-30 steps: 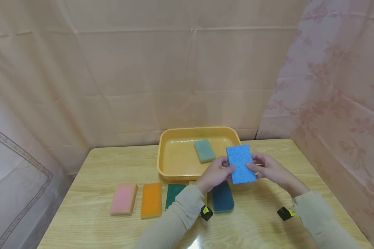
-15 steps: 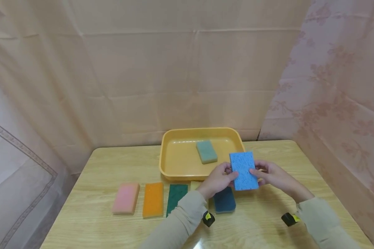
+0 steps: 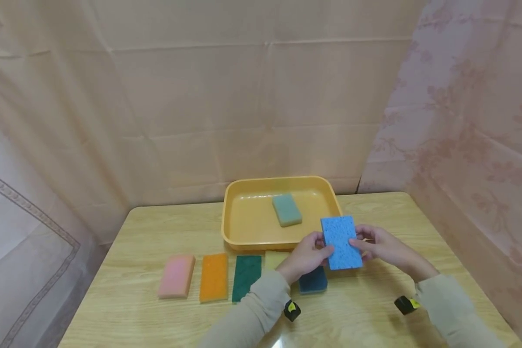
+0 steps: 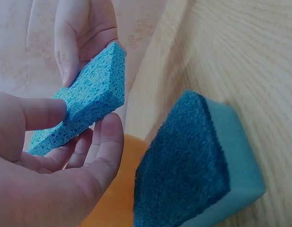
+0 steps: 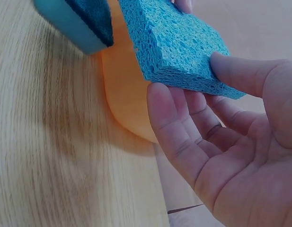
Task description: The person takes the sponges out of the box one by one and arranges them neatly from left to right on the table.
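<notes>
Both hands hold a bright blue porous sponge (image 3: pixel 341 242) above the table, in front of the tray's right corner. My left hand (image 3: pixel 305 255) pinches its left edge, thumb on the upper face and fingers beneath, as the left wrist view shows on the sponge (image 4: pixel 84 101). On the opposite edge my right hand (image 3: pixel 384 249) grips in the same way; in the right wrist view its thumb presses the sponge (image 5: pixel 183 47) from above. Below lies a dark blue scouring sponge (image 3: pixel 313 281), partly hidden by the left hand; its light blue foam side shows in the left wrist view.
A yellow tray (image 3: pixel 248 241) holds one pale green sponge (image 3: pixel 287 210). In a row before it lie a pink sponge (image 3: pixel 176 276), an orange one (image 3: pixel 214 277), a dark green one (image 3: pixel 246 277) and a pale yellow one (image 3: pixel 276 259), partly covered by the left arm.
The hands have lowered the blue sponge slightly toward the table's front, still holding both edges. It covers more of the dark blue sponge's area. The head view has shifted slightly.
</notes>
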`<state>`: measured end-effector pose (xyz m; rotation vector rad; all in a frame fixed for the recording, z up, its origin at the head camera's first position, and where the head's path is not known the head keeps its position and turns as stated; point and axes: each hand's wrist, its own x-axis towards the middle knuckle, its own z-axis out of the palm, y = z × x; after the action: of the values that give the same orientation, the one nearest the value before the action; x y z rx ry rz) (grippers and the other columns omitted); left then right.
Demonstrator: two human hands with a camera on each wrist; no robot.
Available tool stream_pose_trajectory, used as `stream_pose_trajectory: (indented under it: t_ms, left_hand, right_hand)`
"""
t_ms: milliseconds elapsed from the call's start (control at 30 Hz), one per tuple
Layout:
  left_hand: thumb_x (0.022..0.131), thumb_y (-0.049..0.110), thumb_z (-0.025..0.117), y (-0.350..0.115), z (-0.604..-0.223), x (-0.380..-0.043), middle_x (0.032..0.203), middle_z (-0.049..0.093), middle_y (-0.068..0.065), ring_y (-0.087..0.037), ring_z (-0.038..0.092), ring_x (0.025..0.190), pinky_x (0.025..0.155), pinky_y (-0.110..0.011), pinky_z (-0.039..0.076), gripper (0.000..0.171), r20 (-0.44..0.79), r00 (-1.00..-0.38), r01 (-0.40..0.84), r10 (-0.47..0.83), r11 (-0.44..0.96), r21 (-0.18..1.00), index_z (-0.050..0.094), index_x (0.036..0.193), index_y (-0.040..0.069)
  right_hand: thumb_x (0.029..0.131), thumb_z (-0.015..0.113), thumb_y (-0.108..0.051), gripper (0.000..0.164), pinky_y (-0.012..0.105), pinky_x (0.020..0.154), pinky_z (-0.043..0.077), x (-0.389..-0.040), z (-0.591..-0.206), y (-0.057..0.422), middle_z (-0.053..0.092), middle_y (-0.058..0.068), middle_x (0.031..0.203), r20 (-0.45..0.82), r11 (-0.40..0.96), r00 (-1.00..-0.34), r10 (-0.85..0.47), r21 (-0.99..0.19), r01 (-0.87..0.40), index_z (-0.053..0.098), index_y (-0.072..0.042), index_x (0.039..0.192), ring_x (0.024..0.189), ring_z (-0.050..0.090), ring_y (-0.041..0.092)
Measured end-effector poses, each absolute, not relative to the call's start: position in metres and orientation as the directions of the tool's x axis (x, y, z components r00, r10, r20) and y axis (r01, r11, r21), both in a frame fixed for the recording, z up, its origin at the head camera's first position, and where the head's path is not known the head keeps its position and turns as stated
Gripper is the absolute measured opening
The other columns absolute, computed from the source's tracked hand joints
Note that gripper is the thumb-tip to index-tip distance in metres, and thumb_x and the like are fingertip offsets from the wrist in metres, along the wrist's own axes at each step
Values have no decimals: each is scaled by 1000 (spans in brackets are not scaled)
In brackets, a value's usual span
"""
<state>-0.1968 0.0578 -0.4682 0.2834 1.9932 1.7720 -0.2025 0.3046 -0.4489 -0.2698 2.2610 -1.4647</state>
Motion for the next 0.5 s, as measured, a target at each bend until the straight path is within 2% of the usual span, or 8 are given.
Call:
stream_pose_trajectory:
  t_ms: [367, 500]
  left_hand:
    - [101, 26, 66, 59, -467, -187, 99, 62, 6, -16, 67, 88, 74, -27, 57, 29, -189, -871, -65, 454, 274, 960, 59, 126, 14]
    - [101, 29, 66, 57, -467, -185, 98, 62, 8, -11, 64, 82, 71, -26, 54, 33, -168, -868, 1, 468, 339, 941, 59, 129, 14]
  right_hand:
    - [105, 59, -29, 56, 41, 79, 61, -196, -450, 310, 58, 19, 115, -266, 428, -881, -392, -900, 81, 42, 10, 141, 96, 65, 32]
    - [105, 59, -27, 55, 41, 79, 61, -193, -451, 313, 58, 20, 115, -268, 419, -871, -411, -905, 81, 42, 10, 142, 96, 65, 32]
